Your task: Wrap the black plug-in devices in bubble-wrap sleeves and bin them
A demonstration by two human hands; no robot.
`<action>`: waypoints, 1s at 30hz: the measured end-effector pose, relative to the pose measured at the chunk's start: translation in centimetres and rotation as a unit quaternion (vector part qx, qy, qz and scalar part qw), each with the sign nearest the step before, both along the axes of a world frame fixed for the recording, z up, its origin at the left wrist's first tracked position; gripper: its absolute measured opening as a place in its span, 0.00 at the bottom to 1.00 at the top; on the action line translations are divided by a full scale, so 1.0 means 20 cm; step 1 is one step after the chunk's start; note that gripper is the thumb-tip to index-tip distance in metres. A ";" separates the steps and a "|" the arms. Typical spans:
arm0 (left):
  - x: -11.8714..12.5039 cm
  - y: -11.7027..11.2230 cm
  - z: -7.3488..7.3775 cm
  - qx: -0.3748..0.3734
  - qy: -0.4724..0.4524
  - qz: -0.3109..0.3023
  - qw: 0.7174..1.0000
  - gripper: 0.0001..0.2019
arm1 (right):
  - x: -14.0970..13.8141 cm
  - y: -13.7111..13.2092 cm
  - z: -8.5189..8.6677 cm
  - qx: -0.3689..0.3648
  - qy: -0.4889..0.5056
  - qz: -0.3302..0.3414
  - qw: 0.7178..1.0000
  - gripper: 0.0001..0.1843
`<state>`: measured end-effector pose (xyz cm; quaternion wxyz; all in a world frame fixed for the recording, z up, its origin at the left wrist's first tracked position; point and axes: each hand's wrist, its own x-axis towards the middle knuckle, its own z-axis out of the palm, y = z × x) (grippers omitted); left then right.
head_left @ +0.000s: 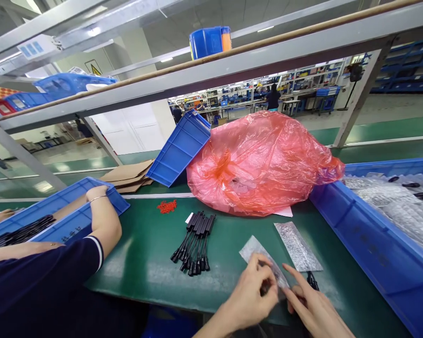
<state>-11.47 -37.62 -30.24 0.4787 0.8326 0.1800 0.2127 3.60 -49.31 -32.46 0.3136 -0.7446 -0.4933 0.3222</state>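
A clear bubble-wrap bag point(253, 249) lies slanted on the green bench, its near end between my hands. My left hand point(252, 293) is over the bag with thumb and fingers curled together; something dark shows between them, too hidden to name. At the bag's near end, my right hand point(312, 303) pinches the edge, index finger stretched out along it. Just beyond my right hand lies another bubble-wrap bag point(298, 246) with black cable ends point(312, 280) sticking out. Several black cables with box-shaped modules point(199, 230) lie fanned out to the left.
A large blue bin point(366, 253) of wrapped pieces stands at right. Behind are a red plastic bag point(264, 164), a tilted blue bin point(179, 150) and cardboard point(129, 176). Small red pieces point(167, 206) lie nearby. A co-worker's arm point(104, 220) reaches over another blue bin point(118, 199) at left.
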 end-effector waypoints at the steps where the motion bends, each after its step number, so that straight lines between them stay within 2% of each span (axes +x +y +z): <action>1: 0.01 -0.03 0.01 -0.002 -0.020 -0.019 1.000 0.05 | 0.00 0.04 0.02 0.013 -0.012 -0.005 1.000 0.32; 3: 0.02 -0.05 0.03 -0.004 -0.046 -0.031 0.998 0.05 | 0.02 0.12 0.05 0.024 -0.041 -0.017 0.999 0.25; 4: 0.01 -0.04 0.04 0.001 -0.047 -0.018 0.999 0.04 | 0.04 0.15 0.06 0.026 -0.055 -0.030 0.998 0.22; 7: -0.06 0.12 0.09 0.084 0.013 0.082 0.993 0.04 | 0.15 0.22 0.05 0.015 -0.083 -0.077 0.993 0.24; 9: -0.14 0.27 0.11 0.187 0.118 0.189 0.957 0.05 | 0.24 0.22 0.02 0.004 -0.092 -0.097 0.991 0.29; 11: -0.24 0.42 0.13 0.265 0.253 0.282 0.887 0.05 | 0.31 0.19 -0.01 0.001 -0.104 -0.113 0.988 0.35; 13: -0.32 0.51 0.12 0.296 0.362 0.327 0.821 0.05 | 0.33 0.13 -0.01 0.002 -0.126 -0.133 0.983 0.38; 14: -0.34 0.54 0.11 0.304 0.396 0.334 0.799 0.05 | 0.32 0.11 0.00 0.005 -0.142 -0.147 0.979 0.37; 16: -0.36 0.56 0.08 0.322 0.428 0.330 0.777 0.06 | 0.25 0.07 0.03 0.022 -0.168 -0.178 0.969 0.35; 18: -0.36 0.55 0.05 0.345 0.425 0.325 0.771 0.07 | 0.15 0.07 0.07 0.044 -0.156 -0.185 0.969 0.32; 20: -0.34 0.54 0.03 0.359 0.416 0.328 0.769 0.07 | 0.03 0.12 0.09 0.055 -0.077 -0.132 0.987 0.31; 22: -0.33 0.54 0.03 0.348 0.406 0.335 0.776 0.07 | -0.06 0.18 0.09 0.055 0.017 -0.049 0.997 0.28; 24: -0.31 0.52 0.05 0.290 0.367 0.337 0.817 0.06 | -0.12 0.25 0.08 0.060 0.077 0.004 0.995 0.28; 26: -0.27 0.47 0.08 0.172 0.276 0.312 0.893 0.09 | -0.16 0.31 0.06 0.066 0.113 0.013 0.991 0.30; 28: -0.21 0.36 0.10 0.001 0.169 0.246 0.955 0.13 | -0.19 0.35 0.05 0.070 0.158 0.007 0.985 0.35; 30: -0.15 0.24 0.12 -0.144 0.091 0.174 0.970 0.16 | -0.20 0.36 0.05 0.076 0.201 -0.011 0.977 0.38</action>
